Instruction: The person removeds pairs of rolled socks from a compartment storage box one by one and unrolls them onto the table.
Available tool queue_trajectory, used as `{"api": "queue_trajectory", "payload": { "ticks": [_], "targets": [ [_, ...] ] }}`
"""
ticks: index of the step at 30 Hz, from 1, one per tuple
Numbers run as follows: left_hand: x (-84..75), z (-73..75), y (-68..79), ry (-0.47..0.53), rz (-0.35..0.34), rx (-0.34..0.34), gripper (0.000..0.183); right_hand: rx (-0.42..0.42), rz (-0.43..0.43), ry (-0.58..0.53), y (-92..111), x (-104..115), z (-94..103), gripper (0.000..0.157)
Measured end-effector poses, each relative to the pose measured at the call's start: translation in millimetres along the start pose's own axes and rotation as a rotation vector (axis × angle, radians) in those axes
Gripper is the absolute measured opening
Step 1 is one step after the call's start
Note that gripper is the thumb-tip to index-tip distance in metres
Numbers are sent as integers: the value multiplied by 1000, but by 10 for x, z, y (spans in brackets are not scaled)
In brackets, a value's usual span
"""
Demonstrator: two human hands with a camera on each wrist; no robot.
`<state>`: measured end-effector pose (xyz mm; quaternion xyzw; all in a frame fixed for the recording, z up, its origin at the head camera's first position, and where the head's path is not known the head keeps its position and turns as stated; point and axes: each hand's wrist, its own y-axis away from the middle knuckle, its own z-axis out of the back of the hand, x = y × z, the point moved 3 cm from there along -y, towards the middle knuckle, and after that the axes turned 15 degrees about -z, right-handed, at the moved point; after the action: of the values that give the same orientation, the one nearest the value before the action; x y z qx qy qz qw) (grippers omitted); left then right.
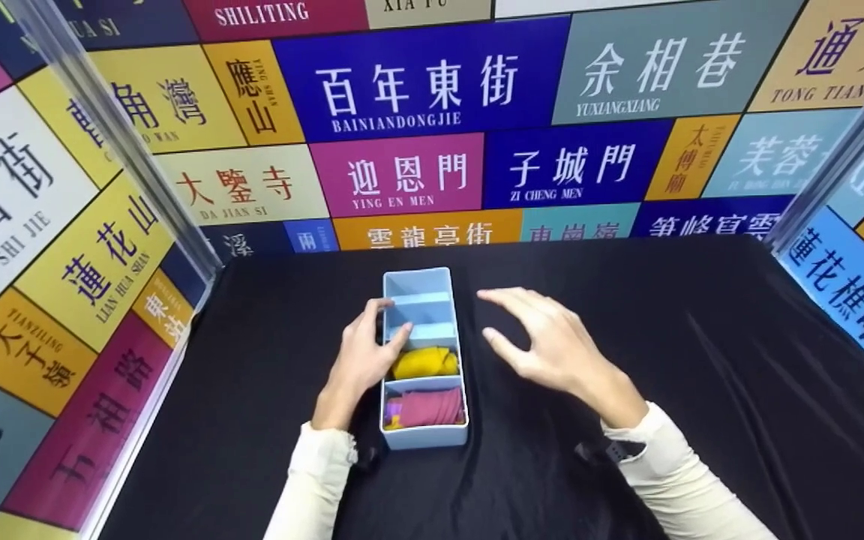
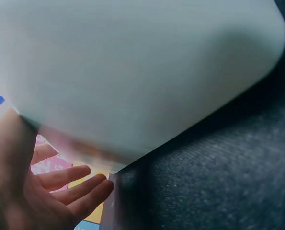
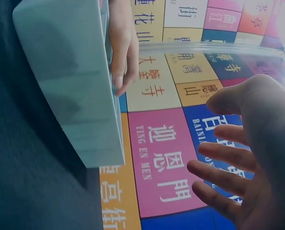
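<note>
A long light-blue divided box (image 1: 426,436) stands on the black cloth. A folded yellow cloth (image 1: 426,363) lies in one compartment, and a rolled pink cloth (image 1: 432,409) fills the nearest one beside purple and yellow bits. The left hand (image 1: 363,349) is at the box's left side, its thumb reaching over the rim and its index fingertip right at the edge. Its other fingers extend loosely past the pale box wall (image 2: 142,72) in the left wrist view. To the right of the box, the right hand (image 1: 552,337) hovers with fingers spread, holding nothing.
Black cloth (image 1: 589,480) covers the table under the box. Panels with street-name lettering (image 1: 432,75) rise behind and at both sides, with clear upright strips (image 1: 132,135) at the corners. Dark straps with small devices (image 1: 612,450) circle the wrists.
</note>
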<state>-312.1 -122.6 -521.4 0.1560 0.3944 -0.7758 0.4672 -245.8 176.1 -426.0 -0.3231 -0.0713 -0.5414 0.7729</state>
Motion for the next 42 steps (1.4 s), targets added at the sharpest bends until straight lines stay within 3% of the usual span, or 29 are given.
{"api": "queue_trajectory", "payload": {
  "ticks": [11,23,30,42],
  "targets": [
    [27,-21,36,63,18,-31,59,98,121,-68,92,252,-250,42],
    [24,-14,50,67,24,-25,60,304,195,-91,188,403,-448,24],
    [24,-23,42,58,16,-18,61,387,206,-60,232,442,-537,22],
    [31,-31,48,62,32,-24,60,445,194,12,262,462,-647,16]
  ]
}}
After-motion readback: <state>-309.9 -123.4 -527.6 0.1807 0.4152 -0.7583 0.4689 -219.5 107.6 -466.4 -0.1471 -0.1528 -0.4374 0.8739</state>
